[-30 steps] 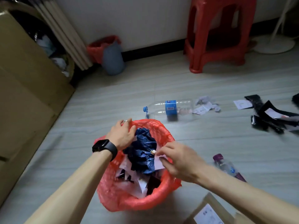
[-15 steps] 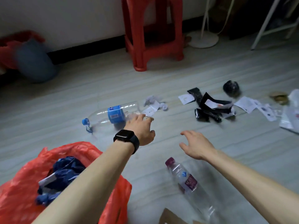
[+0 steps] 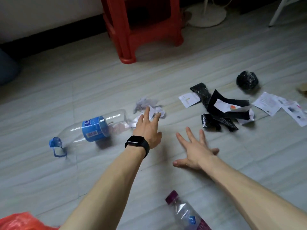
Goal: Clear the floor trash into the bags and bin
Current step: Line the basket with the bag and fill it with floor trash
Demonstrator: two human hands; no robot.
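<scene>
In the head view, we are holding our left hand [image 3: 147, 128], grip apart with fingers straight, over the crumpled paper [image 3: 144, 104] lying on the floor [image 3: 83, 90] just beside the blue-labelled bottle [image 3: 93, 128]. Our right hand [image 3: 196, 150] is hovering nearby, grip apart, fingers splayed, holding nothing.

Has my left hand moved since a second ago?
Yes. The left hand left the red bag and reached forward past the blue-label bottle to the crumpled paper.
</scene>
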